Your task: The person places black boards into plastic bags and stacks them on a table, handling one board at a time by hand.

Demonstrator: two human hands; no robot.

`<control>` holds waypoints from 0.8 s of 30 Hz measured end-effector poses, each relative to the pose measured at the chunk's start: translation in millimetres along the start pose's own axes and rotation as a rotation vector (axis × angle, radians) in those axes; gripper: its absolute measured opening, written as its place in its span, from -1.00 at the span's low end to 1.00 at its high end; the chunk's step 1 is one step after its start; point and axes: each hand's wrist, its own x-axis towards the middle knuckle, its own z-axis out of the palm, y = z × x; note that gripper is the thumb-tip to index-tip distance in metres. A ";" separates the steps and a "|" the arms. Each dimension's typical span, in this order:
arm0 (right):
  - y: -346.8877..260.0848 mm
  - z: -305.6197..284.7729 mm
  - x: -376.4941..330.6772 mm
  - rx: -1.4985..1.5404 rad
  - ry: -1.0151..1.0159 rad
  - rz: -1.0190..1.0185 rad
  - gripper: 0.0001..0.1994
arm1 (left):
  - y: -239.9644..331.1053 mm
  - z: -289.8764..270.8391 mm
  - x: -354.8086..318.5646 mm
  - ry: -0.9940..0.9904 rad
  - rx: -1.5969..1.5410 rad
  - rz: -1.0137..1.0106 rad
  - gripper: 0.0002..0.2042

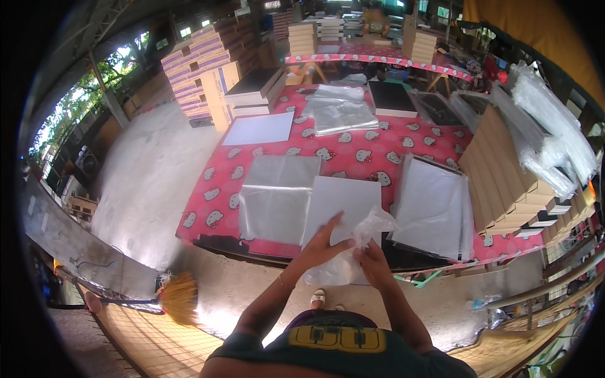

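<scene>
My right hand (373, 261) pinches a crumpled clear plastic bag (376, 223) at the table's near edge. Beside it, my left hand (324, 246) has its fingers stretched apart, with the thumb against the plastic. Under the hands lies a white rectangular sheet or board (348, 192); part of it is covered by the bag and my hands. To its left a flat clear plastic sleeve (277, 201) rests on the pink patterned table cover (211, 183). On the right is a pile of white rectangular pieces in clear plastic (432, 208).
Brown cardboard boxes (501, 173) stand at the right with rolled clear plastic (551, 120) on top. Farther back are more plastic sleeves (343, 107), a black-topped box (392, 97), a white sheet (258, 128) and stacked cartons (205, 69). A broom (176, 299) is at lower left.
</scene>
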 end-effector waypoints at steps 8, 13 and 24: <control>-16.5 -53.7 -2.9 -0.176 0.190 -0.028 -0.91 | -10.1 -38.7 -5.1 -0.210 -0.476 -0.239 -0.82; -9.0 -67.9 3.9 0.026 0.240 0.010 -0.86 | -16.0 -40.7 9.4 -0.079 -0.281 0.002 -0.86; 25.8 -21.5 1.5 0.008 0.100 -0.047 -0.87 | 9.1 4.2 -20.0 -0.028 -0.175 -0.163 -0.86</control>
